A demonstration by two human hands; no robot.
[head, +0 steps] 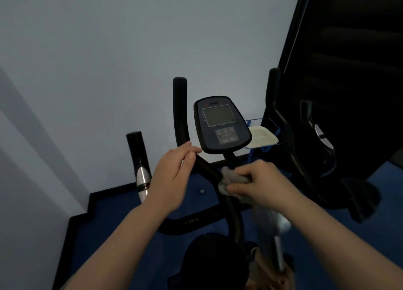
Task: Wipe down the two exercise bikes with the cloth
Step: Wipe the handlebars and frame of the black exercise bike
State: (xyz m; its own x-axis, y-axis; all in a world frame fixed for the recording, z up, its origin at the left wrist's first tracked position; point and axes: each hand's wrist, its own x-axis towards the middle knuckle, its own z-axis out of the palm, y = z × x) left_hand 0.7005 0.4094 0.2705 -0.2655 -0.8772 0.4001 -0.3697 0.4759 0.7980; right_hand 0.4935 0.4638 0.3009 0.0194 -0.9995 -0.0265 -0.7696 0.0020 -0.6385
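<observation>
Head view: right hand (pixel 263 180) pinches crumpled grey cloth (pixel 229 178) against black handlebar (pixel 207 165); left hand (pixel 174 172) spread.

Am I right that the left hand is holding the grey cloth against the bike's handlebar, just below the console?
Not quite: the head view shows the right hand gripping the grey cloth against the handlebar below the console. The left hand holds nothing.

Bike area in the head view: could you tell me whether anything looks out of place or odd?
One small thing: a tiny pale object lies on the blue floor between the bike's handlebars. It looks like stray debris; it is too small to identify.
</observation>
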